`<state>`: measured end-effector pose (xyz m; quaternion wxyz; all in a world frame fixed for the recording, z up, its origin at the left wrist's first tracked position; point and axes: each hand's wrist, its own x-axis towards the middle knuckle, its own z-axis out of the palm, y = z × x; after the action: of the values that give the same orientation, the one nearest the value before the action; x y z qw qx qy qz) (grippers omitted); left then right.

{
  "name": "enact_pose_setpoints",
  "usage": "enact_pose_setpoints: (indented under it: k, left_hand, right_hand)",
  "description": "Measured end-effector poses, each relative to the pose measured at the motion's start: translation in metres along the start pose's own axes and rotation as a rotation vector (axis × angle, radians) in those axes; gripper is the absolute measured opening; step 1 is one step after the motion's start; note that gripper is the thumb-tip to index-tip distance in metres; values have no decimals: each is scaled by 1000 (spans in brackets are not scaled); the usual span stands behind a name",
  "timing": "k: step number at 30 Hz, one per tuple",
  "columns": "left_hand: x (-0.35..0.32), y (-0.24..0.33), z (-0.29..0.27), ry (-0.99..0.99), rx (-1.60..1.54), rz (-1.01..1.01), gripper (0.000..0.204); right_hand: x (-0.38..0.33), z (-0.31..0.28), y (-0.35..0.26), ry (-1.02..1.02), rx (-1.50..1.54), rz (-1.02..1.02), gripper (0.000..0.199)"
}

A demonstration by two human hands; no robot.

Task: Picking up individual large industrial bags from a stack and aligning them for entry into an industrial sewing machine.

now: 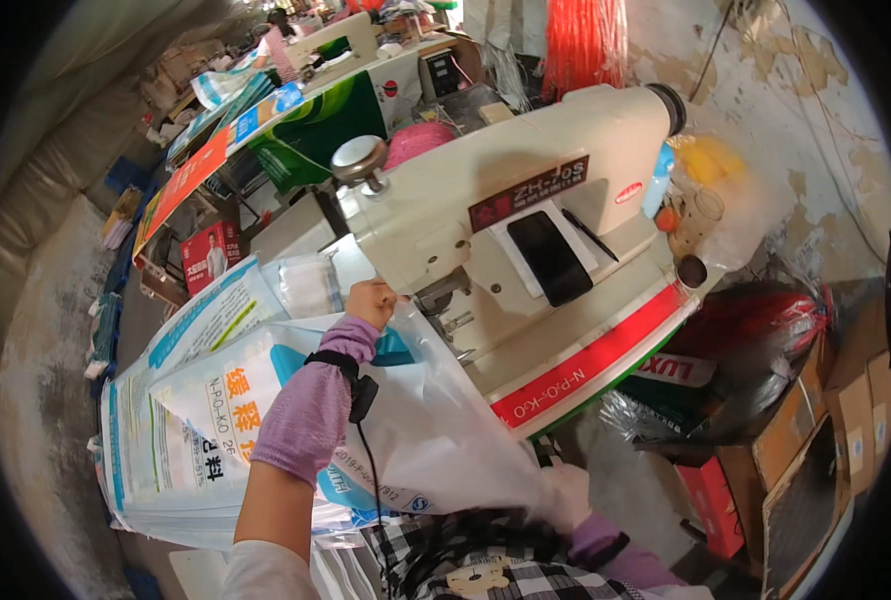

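Note:
A white printed plastic sack [445,400] stretches from the sewing machine's needle area down to my lap. My left hand [370,303], in a purple sleeve with a black strap, is closed on the sack's upper edge, close beside the needle and presser foot [450,310]. Lower right, my right hand [565,495] is closed at the sack's other corner and pulls that edge taut; its fingers are partly blurred. The large cream sewing machine [435,215] stands just beyond the sack. Several more printed sacks [205,350] lie stacked under and left of my left forearm.
On the machine bed lie a black phone [548,258] and a pen [589,235]. Cardboard boxes [795,480] and bundled plastic [705,360] crowd the right side. Red strands [585,45] hang behind the machine. Farther back, a person [277,48] is near another sewing machine [330,45].

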<state>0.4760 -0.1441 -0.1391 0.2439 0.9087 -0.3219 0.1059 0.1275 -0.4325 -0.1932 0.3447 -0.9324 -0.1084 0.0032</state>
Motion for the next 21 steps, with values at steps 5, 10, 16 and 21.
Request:
enact_pose_setpoints:
  k: [5,10,16,21]
  left_hand:
    - [-20,-12,-18,-213,58,108,37]
    - [3,6,-17,-293,-149,49,21]
    - [-2,105,-44,-385,87,329,21]
    - [-58,208,-95,-1505,104,233,76]
  right_hand:
    - [9,-9,-15,0,284,234,17]
    - [-10,-5,-20,167,386,238,29]
    - [40,0,-36,78,352,139,37]
    - [76,-7,-65,176,388,101,27]
